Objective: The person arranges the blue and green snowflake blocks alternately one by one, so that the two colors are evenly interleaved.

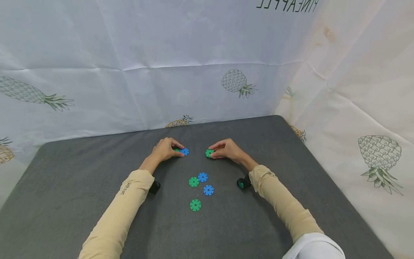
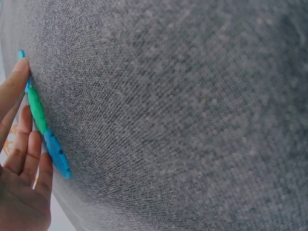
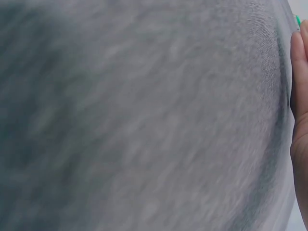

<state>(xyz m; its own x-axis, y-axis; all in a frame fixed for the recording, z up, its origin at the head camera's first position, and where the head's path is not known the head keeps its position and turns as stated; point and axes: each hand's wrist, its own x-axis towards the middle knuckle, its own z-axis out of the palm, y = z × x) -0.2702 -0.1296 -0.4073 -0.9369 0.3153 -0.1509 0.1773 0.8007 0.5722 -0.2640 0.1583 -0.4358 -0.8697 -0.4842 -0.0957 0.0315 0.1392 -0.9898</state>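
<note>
Left hand [image 1: 165,149] pinches disc chain [image 2: 37,110]; right hand [image 1: 227,149] pinches green disc [image 1: 207,154], right of chain, apart. Loose discs [image 1: 202,177] lie on chain's near side. Judgement: steady chain, align notches squarely before pressing; skewed force may twist joints.

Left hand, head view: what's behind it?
Part of a green disc shows beside a blue disc; the rest is covered. The left wrist view reveals another blue disc past the green, hidden by the left hand in the head view.
</note>
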